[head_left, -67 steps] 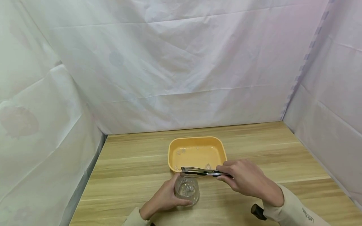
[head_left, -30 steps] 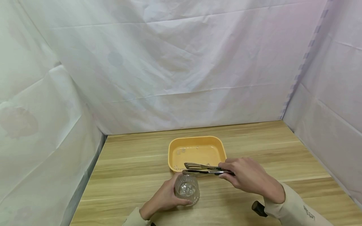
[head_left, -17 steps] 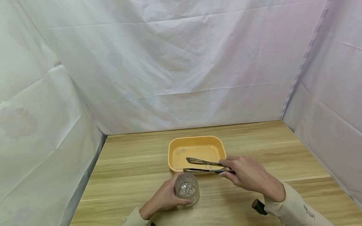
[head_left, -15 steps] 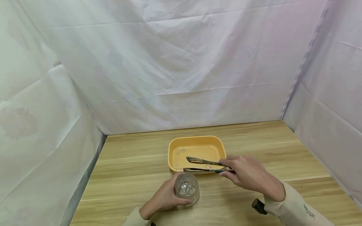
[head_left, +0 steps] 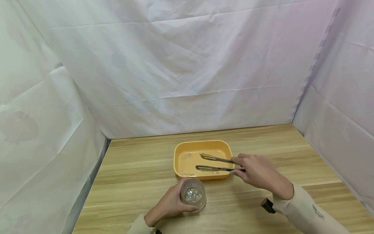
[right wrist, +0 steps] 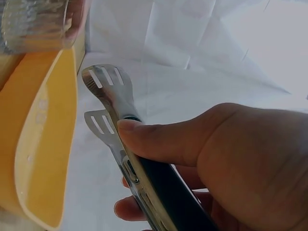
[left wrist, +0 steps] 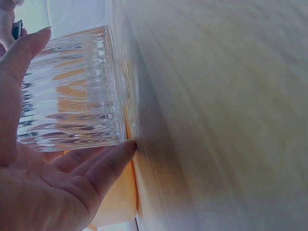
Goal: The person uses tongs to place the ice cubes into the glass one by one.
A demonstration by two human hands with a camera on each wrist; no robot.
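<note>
My left hand [head_left: 176, 201] grips a clear ribbed glass [head_left: 193, 195] from its left side, fingers behind and thumb in front. In the left wrist view the glass [left wrist: 72, 91] stands on the table, and clear ice-like pieces show inside it from above. My right hand [head_left: 257, 170] holds metal tongs [head_left: 214, 168] with dark handles, thumb on one arm and fingers round the other. The slotted tips of the tongs [right wrist: 108, 86] stand apart with nothing between them. They hover over the yellow tray [head_left: 178, 152], where several small clear pieces [head_left: 187, 156] lie.
The wood-grain table [head_left: 131, 169] extends to both sides of the tray. White cloth walls [head_left: 187, 81] enclose it at the back, left and right. A dark cylindrical thing [head_left: 268, 205] sits by the right sleeve.
The right hand has moved the tongs away from above the glass, back and right over the tray. Their tips have spread apart. The left hand and glass stay in place.
</note>
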